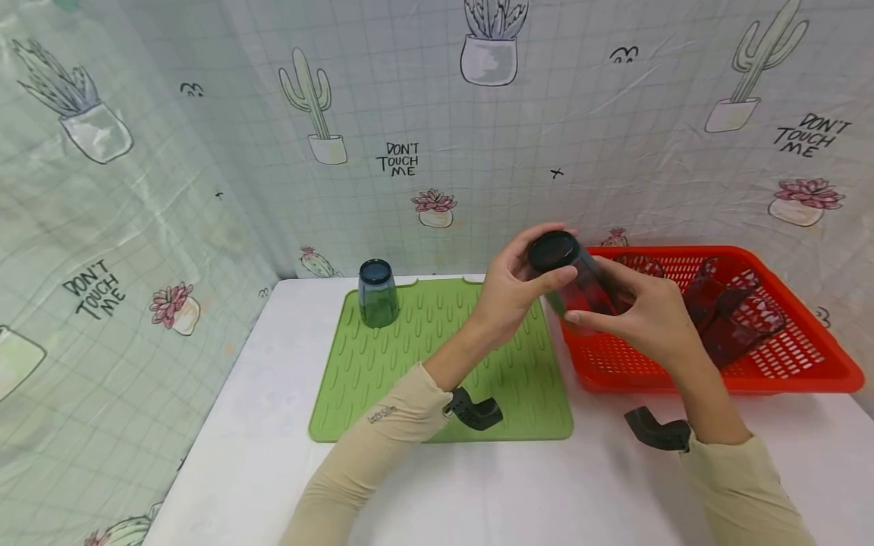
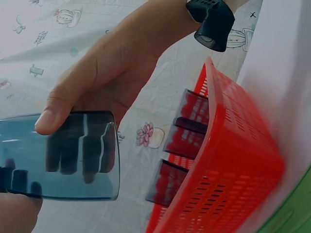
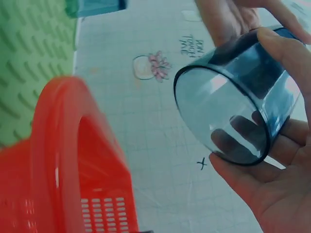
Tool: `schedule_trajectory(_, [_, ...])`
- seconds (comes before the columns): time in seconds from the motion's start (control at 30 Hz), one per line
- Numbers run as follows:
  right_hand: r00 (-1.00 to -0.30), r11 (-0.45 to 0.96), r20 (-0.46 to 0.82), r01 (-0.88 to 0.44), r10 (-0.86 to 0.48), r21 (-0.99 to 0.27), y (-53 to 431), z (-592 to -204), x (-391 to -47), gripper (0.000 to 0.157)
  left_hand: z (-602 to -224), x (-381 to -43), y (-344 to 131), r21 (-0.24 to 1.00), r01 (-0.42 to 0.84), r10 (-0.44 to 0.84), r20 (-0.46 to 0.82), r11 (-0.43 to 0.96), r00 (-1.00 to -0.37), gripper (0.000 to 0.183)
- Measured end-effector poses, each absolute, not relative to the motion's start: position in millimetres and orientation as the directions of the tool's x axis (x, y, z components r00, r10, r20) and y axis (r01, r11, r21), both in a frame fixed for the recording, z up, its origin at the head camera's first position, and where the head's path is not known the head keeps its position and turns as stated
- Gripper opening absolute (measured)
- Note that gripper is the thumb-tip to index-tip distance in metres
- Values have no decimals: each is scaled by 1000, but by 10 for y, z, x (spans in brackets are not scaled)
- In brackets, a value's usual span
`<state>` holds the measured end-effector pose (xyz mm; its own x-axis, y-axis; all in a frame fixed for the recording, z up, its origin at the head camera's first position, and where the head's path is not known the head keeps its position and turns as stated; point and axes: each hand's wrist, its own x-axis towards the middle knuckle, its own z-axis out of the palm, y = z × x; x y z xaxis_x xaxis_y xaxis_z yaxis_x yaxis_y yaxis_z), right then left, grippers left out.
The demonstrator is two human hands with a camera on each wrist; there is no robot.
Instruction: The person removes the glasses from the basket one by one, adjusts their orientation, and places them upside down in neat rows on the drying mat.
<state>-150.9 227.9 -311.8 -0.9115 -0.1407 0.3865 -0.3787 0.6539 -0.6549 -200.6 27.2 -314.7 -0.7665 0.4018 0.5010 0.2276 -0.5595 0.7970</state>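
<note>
Both hands hold a bluish tinted drinking glass [image 1: 580, 280] in the air, tilted, beside the red basket's left end. In the head view, my left hand [image 1: 508, 284] grips its dark base end, thumb along the side. Around the other end curl the fingers of my right hand [image 1: 642, 307]. The glass's open rim [image 3: 265, 145] faces the camera in the right wrist view, and fingers show through the wall. A second tinted glass [image 1: 378, 296] stands dark end up on the green drying mat [image 1: 437, 379], near its back left corner.
A red perforated basket [image 1: 806, 383] stands at the right, overlapping the mat's right side in the head view. Several tinted glasses [image 1: 740, 330] lean inside it. Behind the white table [image 1: 273, 379] hangs a printed cloth [image 1: 437, 114] with cactus drawings.
</note>
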Motion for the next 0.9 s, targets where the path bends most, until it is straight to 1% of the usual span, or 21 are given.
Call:
schedule_trajectory(0.07, [-904,682,374,-409,-209,-606,2301,-3102,-1517,77,-3154,-1998,254,802,242,396,502,-546,-769,58])
schedule_trajectory(0.2, [-864,719,355,-497,-357,-486,2383,-3069,-1544,79,-3172,-1983,189,811,299,390,522,-503,-759,59])
schedule_trajectory(0.27, [-854,741,347,-513,-389,-433,2442,-3047,-1556,78,-3179,-1986,143,811,334,386,537,-480,-750,61])
schedule_trajectory(0.4, [-863,786,325,-493,-386,-374,2598,-2988,-1595,73,-3193,-2021,35,813,376,370,549,-445,-749,63])
schedule_trajectory(0.63, [-898,851,260,-426,-356,-308,2875,-2897,-1738,67,-3246,-2099,-171,819,440,339,559,-368,-757,62])
schedule_trajectory(0.9, [-903,860,194,-425,-383,-282,3030,-2886,-1986,63,-3337,-2112,-309,828,466,336,555,-312,-761,61])
